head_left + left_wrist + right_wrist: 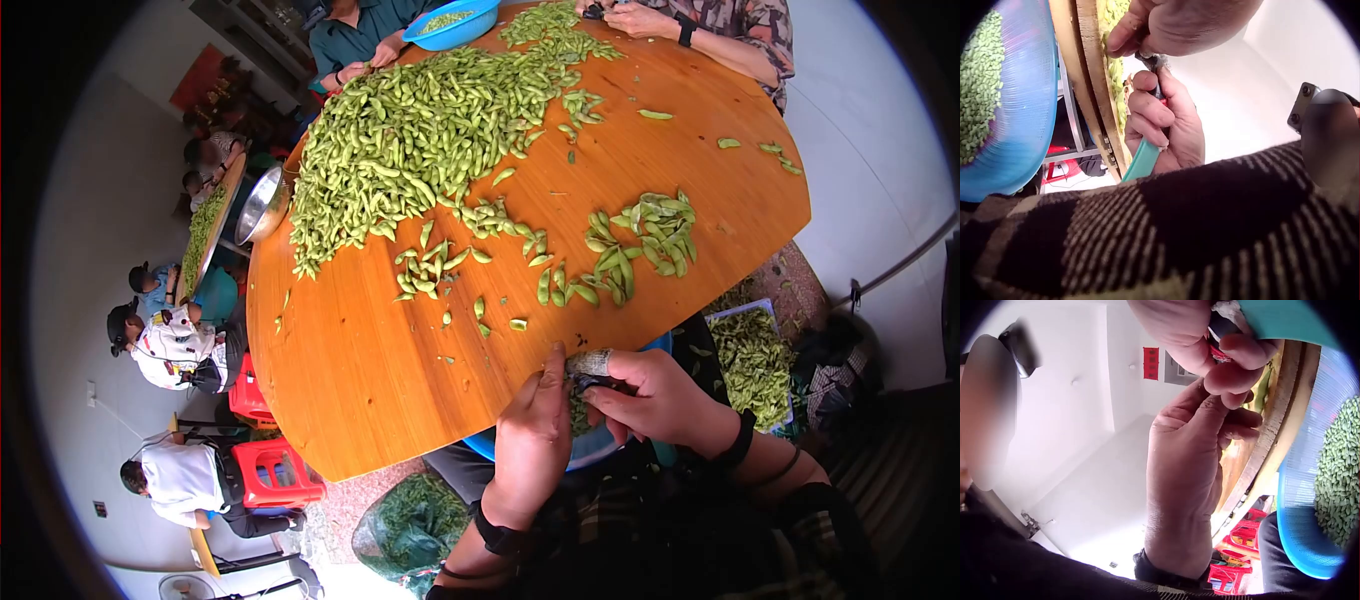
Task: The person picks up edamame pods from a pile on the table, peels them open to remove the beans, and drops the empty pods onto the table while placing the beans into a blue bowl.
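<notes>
In the head view, my left hand (533,440) and right hand (665,395) meet at the table's near edge. The right hand (1169,122) grips a small tool with a flat teal handle (1142,161) and a dark end, whitish wrapping beside it. Curled left fingers (1188,465) meet the right hand's fingertips; what they pinch is hidden, so I cannot tell what it is. Below both hands, a blue mesh basin (1291,534) contains shelled green beans (1341,475). Loose soybean pods (610,275) lie on the wooden table (390,400) beyond the hands.
A large heap of soybean pods (400,150) covers the table's far left. Two people sit across, one near a blue basin (450,38). A metal bowl (264,205) stands at the left edge. On the floor are a crate of pods (750,365) and a green net sack (415,530).
</notes>
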{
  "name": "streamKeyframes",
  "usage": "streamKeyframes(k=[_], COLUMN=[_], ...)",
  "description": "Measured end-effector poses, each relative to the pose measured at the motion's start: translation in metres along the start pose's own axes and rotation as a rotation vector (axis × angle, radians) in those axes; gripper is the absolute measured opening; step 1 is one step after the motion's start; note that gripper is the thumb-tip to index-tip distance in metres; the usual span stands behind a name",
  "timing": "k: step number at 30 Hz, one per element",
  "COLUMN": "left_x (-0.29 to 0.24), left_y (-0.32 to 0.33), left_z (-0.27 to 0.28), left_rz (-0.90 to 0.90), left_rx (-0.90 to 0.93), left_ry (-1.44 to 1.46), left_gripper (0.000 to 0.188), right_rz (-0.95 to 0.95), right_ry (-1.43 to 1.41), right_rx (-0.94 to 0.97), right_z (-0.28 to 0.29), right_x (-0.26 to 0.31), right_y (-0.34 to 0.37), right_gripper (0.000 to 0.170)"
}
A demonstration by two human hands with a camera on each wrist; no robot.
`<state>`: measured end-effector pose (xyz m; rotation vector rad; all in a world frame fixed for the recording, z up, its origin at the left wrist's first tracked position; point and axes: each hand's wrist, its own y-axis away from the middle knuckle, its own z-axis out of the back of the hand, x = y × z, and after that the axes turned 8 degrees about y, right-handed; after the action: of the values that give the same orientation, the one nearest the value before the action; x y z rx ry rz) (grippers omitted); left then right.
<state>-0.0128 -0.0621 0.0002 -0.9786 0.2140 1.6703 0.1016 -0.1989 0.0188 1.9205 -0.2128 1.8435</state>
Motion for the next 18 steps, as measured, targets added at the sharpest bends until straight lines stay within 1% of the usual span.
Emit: streamKeyframes(k=[4, 8, 10, 11, 13, 15, 16, 18], left_x=[0.0, -0.001, 0.0, 0.0, 0.001, 0.003, 0.004, 0.003], left_y=[-0.001, -0.003, -0.001, -0.001, 0.0, -0.002, -0.002, -0.002], left_z=[-0.002, -0.004, -0.005, -0.005, -0.004, -0.005, -0.005, -0.005], left_rz=[-0.012, -0.032, -0.072, -0.072, 0.015, -0.018, -0.054, -0.042], left_rx=[0.04, 0.033, 0.005, 0.006, 0.055, 0.038, 0.023, 0.027], left_ry=[-0.005, -0.018, -0.019, -0.019, 0.037, 0.02, 0.006, 0.001], left_gripper=[0.042, 0.041, 0.041, 0.041, 0.041, 0.041, 0.042, 0.042], right_rz=[-0.007, 0.014, 0.031, 0.029, 0.028, -0.009, -0.007, -0.001], right_ry=[0.023, 0.003, 0.0, -0.003, -0.006, 0.054, 0.054, 0.015], right_rx=[0.001, -0.02, -0.036, -0.05, -0.063, 0.003, 0.003, -0.019], right_z=[0.002, 0.001, 0.001, 0.0, 0.001, 0.004, 0.003, 0.002], right_x=[0.002, -0.009, -0.012, -0.01, -0.006, 0.0, -0.001, -0.004], right_y=[0.003, 0.0, 0.0, 0.0, 0.001, 0.004, 0.003, 0.002], right_gripper=[0.009, 0.01, 0.01, 0.009, 0.009, 0.007, 0.007, 0.008])
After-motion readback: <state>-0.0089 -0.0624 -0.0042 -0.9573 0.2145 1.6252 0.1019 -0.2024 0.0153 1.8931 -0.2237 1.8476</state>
